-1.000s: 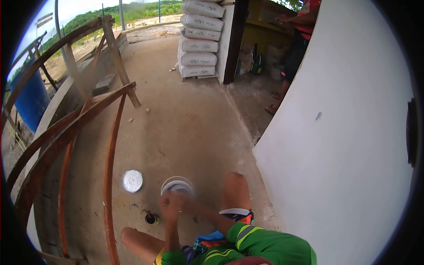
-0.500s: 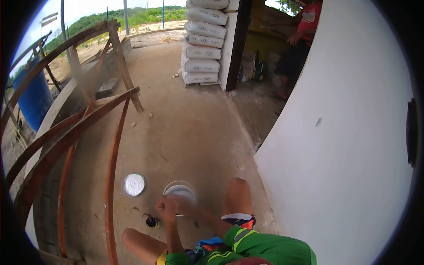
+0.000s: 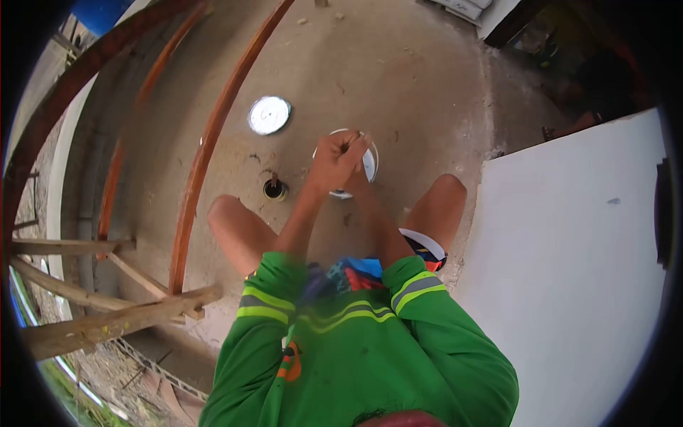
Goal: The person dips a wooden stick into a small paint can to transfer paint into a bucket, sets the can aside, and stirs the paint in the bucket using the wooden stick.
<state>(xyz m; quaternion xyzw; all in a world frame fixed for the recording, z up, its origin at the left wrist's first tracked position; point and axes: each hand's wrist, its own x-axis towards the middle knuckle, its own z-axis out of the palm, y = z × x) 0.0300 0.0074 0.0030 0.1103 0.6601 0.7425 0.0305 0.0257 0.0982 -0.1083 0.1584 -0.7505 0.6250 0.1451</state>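
My left hand (image 3: 333, 162) is closed, its fingers curled, over the left side of a white bucket (image 3: 371, 165) on the floor between my knees. Against it on the right is my right hand (image 3: 358, 153), also closed and partly hidden behind the left. What they grip, if anything, is too small to make out. White material shows inside the bucket. Left of the hands stands a small open can (image 3: 274, 190) with dark contents and a brown handle-like piece sticking up. Farther up lies a round white lid (image 3: 269, 115).
Reddish wooden beams (image 3: 210, 142) rise on the left, with a rough timber (image 3: 121, 322) lower down. A white wall (image 3: 569, 263) stands close on my right. Past it, in a dark doorway, a person's foot (image 3: 587, 121) shows. Stacked bags (image 3: 466, 8) are at the top.
The view has tilted down, so the bucket, can and lid sit higher in the picture and more of my green shirt shows. Both hands remain together over the bucket.
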